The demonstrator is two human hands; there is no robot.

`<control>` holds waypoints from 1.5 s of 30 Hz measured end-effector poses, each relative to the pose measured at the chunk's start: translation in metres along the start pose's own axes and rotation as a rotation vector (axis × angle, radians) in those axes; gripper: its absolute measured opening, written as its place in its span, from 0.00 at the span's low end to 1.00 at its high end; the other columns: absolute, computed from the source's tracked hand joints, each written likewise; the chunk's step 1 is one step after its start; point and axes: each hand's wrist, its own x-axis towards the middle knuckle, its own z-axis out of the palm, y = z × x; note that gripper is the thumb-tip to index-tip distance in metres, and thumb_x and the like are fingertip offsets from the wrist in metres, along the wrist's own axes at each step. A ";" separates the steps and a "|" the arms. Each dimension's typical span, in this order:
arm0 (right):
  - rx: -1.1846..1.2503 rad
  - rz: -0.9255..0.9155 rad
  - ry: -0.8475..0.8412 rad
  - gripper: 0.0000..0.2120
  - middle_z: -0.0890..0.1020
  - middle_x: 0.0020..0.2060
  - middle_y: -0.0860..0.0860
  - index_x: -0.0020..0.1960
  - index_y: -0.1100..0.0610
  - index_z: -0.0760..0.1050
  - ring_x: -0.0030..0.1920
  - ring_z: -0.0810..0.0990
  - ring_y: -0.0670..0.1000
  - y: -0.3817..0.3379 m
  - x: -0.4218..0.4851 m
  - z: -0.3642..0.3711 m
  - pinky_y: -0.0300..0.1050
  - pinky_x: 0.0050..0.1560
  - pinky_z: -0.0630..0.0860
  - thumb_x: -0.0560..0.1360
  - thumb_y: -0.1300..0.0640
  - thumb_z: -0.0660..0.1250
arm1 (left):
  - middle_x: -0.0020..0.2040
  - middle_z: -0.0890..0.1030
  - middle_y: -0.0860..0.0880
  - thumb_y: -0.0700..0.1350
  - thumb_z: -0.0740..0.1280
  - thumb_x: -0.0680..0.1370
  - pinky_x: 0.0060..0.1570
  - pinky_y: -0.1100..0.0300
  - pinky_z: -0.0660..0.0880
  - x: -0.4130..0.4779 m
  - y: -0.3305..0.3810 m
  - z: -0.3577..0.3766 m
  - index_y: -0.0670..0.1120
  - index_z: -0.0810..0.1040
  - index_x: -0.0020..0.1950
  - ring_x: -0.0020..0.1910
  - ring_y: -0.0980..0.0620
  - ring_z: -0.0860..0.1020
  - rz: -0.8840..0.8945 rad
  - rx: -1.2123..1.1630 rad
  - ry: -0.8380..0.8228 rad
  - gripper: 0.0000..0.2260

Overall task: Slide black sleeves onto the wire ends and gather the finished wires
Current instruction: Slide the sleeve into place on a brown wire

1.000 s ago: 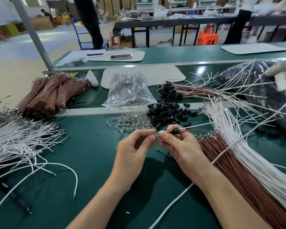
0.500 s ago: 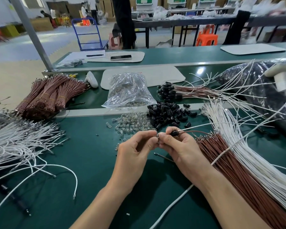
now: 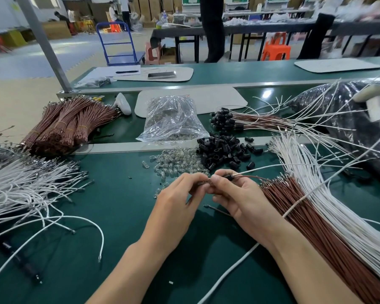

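My left hand (image 3: 180, 202) and my right hand (image 3: 235, 198) meet fingertip to fingertip above the green table (image 3: 123, 216). My right hand pinches a black sleeve (image 3: 228, 177) threaded on a white and a brown wire (image 3: 257, 170) that trail off to the right. My left fingertips pinch the wire ends; what sits between them is hidden. A heap of loose black sleeves (image 3: 224, 150) lies just beyond my hands. Wires with sleeves on them (image 3: 224, 119) lie gathered further back.
Small clear bulbs (image 3: 176, 161) are scattered left of the sleeves, behind them a clear plastic bag (image 3: 171, 119). Brown wires (image 3: 316, 227) and white wires (image 3: 338, 205) fan out on the right. White wires (image 3: 20, 189) lie left, bundled brown wires (image 3: 64, 126) back left. One loose brown wire (image 3: 217, 210) lies under my right hand.
My hands have stayed together with only small finger movement on the wire ends. In the background a person has walked to the right behind the far table.
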 end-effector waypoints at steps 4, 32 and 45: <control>-0.017 -0.041 0.022 0.04 0.82 0.34 0.54 0.39 0.53 0.83 0.34 0.81 0.46 0.000 0.001 0.000 0.35 0.34 0.78 0.67 0.61 0.74 | 0.50 0.81 0.60 0.47 0.69 0.81 0.49 0.62 0.77 0.001 0.002 0.001 0.53 0.79 0.57 0.50 0.58 0.81 0.017 -0.005 0.004 0.06; -0.060 -0.067 0.029 0.06 0.82 0.32 0.51 0.34 0.49 0.83 0.32 0.80 0.46 -0.002 0.000 0.002 0.36 0.36 0.78 0.65 0.60 0.75 | 0.49 0.79 0.60 0.48 0.69 0.79 0.50 0.65 0.76 0.002 0.001 -0.005 0.52 0.79 0.57 0.50 0.62 0.80 0.040 0.040 -0.025 0.07; -0.001 -0.033 0.014 0.18 0.86 0.38 0.56 0.52 0.58 0.76 0.38 0.85 0.49 -0.002 -0.001 0.002 0.36 0.39 0.80 0.65 0.57 0.76 | 0.47 0.79 0.59 0.48 0.69 0.81 0.48 0.70 0.74 0.002 0.002 -0.006 0.51 0.79 0.55 0.47 0.63 0.79 0.048 0.011 0.005 0.04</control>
